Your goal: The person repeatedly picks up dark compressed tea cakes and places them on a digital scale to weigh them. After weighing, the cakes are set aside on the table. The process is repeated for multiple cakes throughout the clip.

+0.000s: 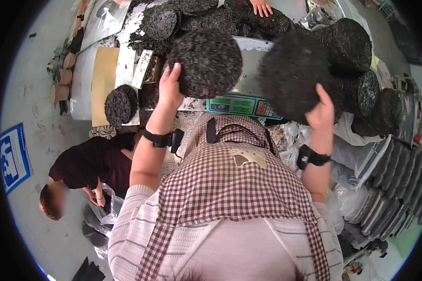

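My left hand (171,89) is closed on the edge of a round, dark cake of what looks like dried seaweed (205,63), thumb on its face. A second round seaweed cake (293,75), slightly blurred, is gripped at its lower right edge by my right hand (321,110). Both cakes are raised with their flat faces toward me, apart from each other. Below and between them sits a digital scale (237,105) with a lit green display and a keypad; its metal pan (249,70) shows between the cakes.
More seaweed cakes are heaped at the back (159,22) and stacked at the right (347,44). One cake (120,105) lies at the left by a cardboard sheet (104,77). A co-worker's hand (261,8) rests on the far heap. Another person (94,161) bends at the left. Bagged dark stacks (394,187) stand right.
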A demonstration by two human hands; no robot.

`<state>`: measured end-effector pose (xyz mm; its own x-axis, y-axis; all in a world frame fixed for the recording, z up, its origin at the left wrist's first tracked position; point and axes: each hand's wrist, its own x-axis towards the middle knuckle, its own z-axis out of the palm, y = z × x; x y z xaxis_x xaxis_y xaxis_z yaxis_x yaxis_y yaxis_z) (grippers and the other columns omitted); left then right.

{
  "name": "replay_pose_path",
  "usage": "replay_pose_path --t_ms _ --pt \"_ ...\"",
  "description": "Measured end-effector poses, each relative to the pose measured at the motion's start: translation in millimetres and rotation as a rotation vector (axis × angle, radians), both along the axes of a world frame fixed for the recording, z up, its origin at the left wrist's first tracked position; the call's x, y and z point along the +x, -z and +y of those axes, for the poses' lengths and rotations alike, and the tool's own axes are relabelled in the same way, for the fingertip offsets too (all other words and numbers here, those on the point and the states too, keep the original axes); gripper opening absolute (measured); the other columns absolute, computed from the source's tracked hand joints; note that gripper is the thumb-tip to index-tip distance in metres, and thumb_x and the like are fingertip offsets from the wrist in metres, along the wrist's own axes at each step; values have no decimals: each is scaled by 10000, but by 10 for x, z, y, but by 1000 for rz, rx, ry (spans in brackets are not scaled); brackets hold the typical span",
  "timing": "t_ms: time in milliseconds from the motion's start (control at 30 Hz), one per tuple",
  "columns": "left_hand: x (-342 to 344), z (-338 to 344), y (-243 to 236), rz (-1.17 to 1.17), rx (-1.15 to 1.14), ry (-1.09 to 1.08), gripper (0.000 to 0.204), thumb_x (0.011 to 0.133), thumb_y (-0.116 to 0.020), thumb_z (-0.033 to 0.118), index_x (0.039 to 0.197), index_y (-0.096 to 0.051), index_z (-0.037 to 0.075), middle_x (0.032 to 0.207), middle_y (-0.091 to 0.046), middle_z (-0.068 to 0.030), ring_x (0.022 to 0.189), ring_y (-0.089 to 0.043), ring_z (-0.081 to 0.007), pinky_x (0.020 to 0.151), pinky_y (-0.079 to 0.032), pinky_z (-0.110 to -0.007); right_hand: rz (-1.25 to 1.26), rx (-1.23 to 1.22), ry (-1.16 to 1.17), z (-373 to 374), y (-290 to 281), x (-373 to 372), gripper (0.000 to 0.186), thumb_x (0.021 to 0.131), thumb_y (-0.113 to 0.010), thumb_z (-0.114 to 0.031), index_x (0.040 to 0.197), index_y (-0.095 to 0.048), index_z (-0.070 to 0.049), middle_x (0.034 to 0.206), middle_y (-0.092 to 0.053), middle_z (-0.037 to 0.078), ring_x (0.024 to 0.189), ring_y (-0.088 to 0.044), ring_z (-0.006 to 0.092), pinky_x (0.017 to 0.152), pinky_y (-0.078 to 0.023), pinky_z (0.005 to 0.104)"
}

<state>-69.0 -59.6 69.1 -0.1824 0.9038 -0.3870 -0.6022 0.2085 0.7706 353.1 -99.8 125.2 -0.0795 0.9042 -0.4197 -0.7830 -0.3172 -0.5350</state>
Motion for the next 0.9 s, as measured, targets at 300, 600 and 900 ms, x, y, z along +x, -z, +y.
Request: replay_pose_path --t_ms 300,600,900 --pt "379 5 340 2 -152 43 313 1130 -467 268 1337 -627 95 1211 -712 -59 1065 -691 -192 955 -571 -397 -246 126 -78 395 382 -1322 615 935 -724 -3 1494 -467 -21 1394 -604 117 1249 -613 257 1058 -526 436" --pt "-737 79 1440 2042 148 867 989 916 -745 457 1688 -157 272 1751 -181 -42 1599 -209 -278 1287 -213 -482 -1877 1175 -108 389 397 -1032 553 716 -709 77 1255 -706 -45 1320 -709 104 1247 -657 310 1121 -473 448" --pt "-942 -25 1155 2078 73 945 879 924 -753 381 1649 -279 229 1717 -274 -46 1577 -270 -285 1259 -281 -475 -1627 352 -192 -324 558 -274 431 950 -766 -263 1288 -666 -16 1277 -689 168 1210 -655 293 1047 -507 398"
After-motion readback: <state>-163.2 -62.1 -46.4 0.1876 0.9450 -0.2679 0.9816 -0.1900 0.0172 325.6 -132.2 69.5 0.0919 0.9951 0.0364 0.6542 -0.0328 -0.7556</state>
